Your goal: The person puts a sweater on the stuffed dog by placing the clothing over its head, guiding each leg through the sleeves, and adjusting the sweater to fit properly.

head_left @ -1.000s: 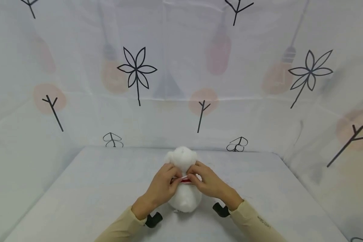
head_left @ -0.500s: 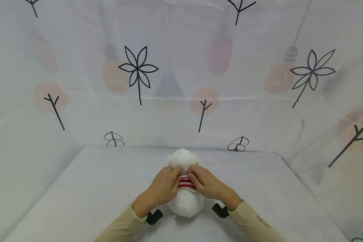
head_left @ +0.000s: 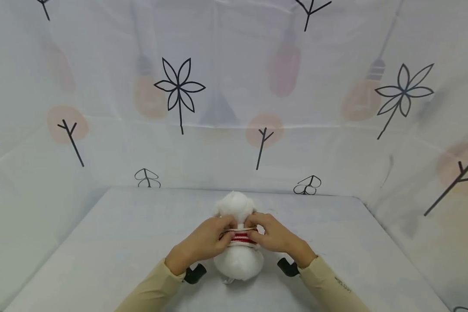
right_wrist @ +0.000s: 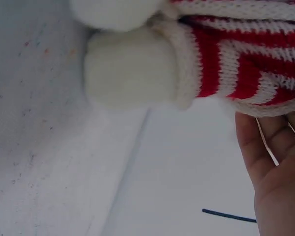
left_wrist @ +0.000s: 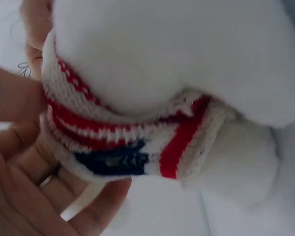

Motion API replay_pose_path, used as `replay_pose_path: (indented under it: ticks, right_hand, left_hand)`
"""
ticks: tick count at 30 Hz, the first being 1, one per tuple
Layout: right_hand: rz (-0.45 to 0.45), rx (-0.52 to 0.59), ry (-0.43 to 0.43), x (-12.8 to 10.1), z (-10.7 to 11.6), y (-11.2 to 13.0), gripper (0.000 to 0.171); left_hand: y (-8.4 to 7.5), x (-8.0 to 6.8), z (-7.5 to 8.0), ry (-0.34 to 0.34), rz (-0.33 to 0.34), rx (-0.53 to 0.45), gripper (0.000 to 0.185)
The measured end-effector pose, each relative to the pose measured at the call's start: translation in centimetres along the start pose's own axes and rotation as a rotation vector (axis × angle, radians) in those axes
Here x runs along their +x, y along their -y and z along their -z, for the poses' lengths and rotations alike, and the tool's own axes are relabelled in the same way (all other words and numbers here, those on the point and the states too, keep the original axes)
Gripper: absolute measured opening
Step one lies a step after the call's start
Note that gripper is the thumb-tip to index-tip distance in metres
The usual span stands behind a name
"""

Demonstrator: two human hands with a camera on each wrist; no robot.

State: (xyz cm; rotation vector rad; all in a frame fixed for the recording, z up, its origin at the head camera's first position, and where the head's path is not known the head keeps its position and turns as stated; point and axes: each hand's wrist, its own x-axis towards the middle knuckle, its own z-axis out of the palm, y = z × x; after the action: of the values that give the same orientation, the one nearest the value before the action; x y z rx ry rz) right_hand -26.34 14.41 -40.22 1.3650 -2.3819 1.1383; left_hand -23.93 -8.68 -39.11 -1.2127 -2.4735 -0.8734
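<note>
A white plush toy animal (head_left: 238,262) lies face down or turned away on the table, its head (head_left: 235,206) toward the back. Around its upper body sits a small knitted sweater (head_left: 242,237), striped red and white, with a navy patch in the left wrist view. My left hand (head_left: 204,238) pinches the sweater's edge on the left, thumb on one side and fingers under the other. At the opposite side my right hand (head_left: 274,234) pinches the same edge. A stubby plush limb (right_wrist: 130,69) pokes out of a striped sleeve (right_wrist: 211,64) in the right wrist view.
The table (head_left: 140,225) has a pale cloth cover. Behind it and at the sides hangs a white curtain (head_left: 226,160) printed with plants and bulbs. Black wrist mounts (head_left: 195,274) show below both wrists.
Both hands have shifted their hold along the sweater's edge and drawn slightly apart. More of the striped knit shows across the toy's back than one second ago.
</note>
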Motion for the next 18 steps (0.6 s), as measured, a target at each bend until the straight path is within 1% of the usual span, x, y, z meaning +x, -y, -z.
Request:
replay_pose_path:
  ticks: [3, 4, 8, 11, 15, 18]
  right_hand:
    - [-0.012, -0.029, -0.015, -0.1, 0.2, -0.1, 0.019]
    - [-0.01, -0.035, -0.022, -0.1, 0.2, -0.1, 0.017]
    - [0.022, -0.078, -0.072, 0.0, -0.1, -0.2, 0.01]
    - [0.024, -0.119, -0.117, 0.2, -0.2, -0.3, 0.009]
    - [-0.026, -0.148, -0.151, 0.4, -0.6, -0.7, 0.007]
    - [-0.05, -0.164, -0.165, 0.4, -0.8, -1.1, 0.007]
  left_hand:
    - [0.0, 0.0, 0.0, -0.034, 0.028, -0.012, 0.007]
    - [0.0, 0.0, 0.0, -0.05, 0.032, 0.001, 0.007]
    - [-0.1, 0.2, 0.1, -0.137, 0.013, 0.069, 0.007]
    - [0.1, 0.5, 0.1, -0.197, 0.009, 0.072, 0.009]
    - [0.8, 0.6, -0.3, -0.229, 0.072, 0.018, 0.016]
    - [1.5, 0.4, -0.6, -0.233, 0.109, 0.014, 0.02]
